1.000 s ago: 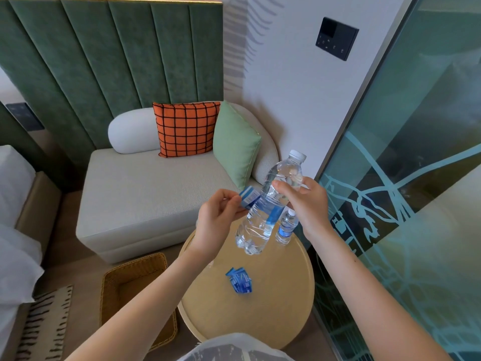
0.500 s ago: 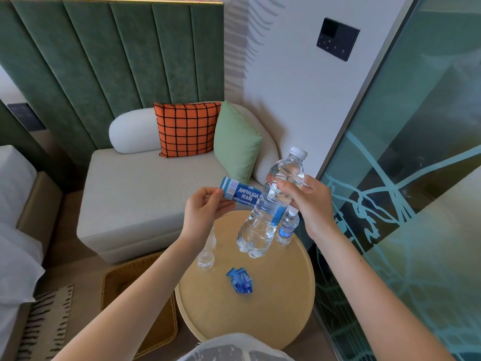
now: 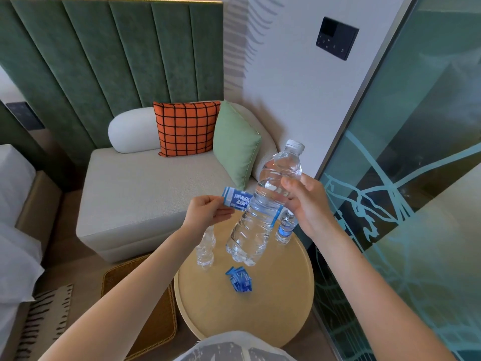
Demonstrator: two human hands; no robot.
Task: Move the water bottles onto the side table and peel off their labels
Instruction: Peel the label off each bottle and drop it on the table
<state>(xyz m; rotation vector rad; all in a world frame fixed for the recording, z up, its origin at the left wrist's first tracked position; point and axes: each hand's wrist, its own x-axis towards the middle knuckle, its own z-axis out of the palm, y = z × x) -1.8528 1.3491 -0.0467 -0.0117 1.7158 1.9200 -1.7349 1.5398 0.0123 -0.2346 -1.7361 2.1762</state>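
Observation:
My right hand (image 3: pixel 305 204) grips a clear water bottle (image 3: pixel 263 212) by its upper body and holds it tilted above the round side table (image 3: pixel 286 308). A blue label (image 3: pixel 238 202) hangs stretched out to the left of the bottle, one end still on it. My left hand (image 3: pixel 208 214) pinches the label's free end. A bare bottle (image 3: pixel 205 247) stands on the table's far left. Another small bottle (image 3: pixel 285 226) with a blue label stands at the back, partly hidden behind the held one. A crumpled blue label (image 3: pixel 240 279) lies on the tabletop.
A beige sofa (image 3: pixel 135 194) with an orange checked cushion (image 3: pixel 186 127) and a green cushion (image 3: pixel 235 144) stands behind the table. A wicker basket (image 3: pixel 145 303) sits on the floor at the left. A glass partition (image 3: pixel 406 178) runs along the right. A bed edge (image 3: pixel 13 230) is far left.
My left hand has pulled the label's end further left and away from the bottle, unrolling it. The bottle in my right hand has stayed about in place.

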